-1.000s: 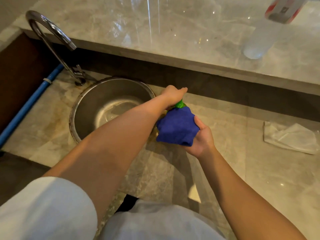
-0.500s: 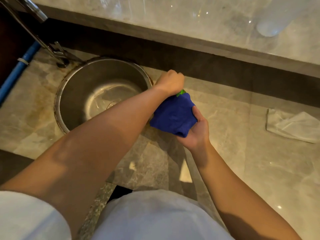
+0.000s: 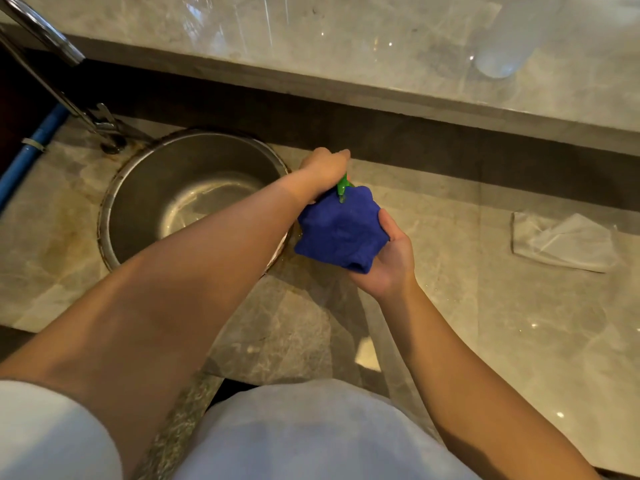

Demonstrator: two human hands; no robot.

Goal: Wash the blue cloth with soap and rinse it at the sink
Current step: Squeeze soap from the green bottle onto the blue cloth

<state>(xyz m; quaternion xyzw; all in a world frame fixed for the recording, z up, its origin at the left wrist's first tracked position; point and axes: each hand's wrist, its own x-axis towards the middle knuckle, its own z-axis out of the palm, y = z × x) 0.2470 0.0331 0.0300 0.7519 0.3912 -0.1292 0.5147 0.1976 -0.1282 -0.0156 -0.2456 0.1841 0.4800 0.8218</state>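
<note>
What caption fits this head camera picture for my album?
Beside the steel sink, the right hand cups a bunched blue cloth while the left hand tips a green soap nozzle onto it.

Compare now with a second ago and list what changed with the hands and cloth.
Little changed. The left hand still tips a green nozzle onto the blue cloth, and more of the nozzle now shows below the fist. The right hand still cups the bunched cloth beside the sink. Nothing was released. The white rag stayed put; only the camera shifted.
</note>
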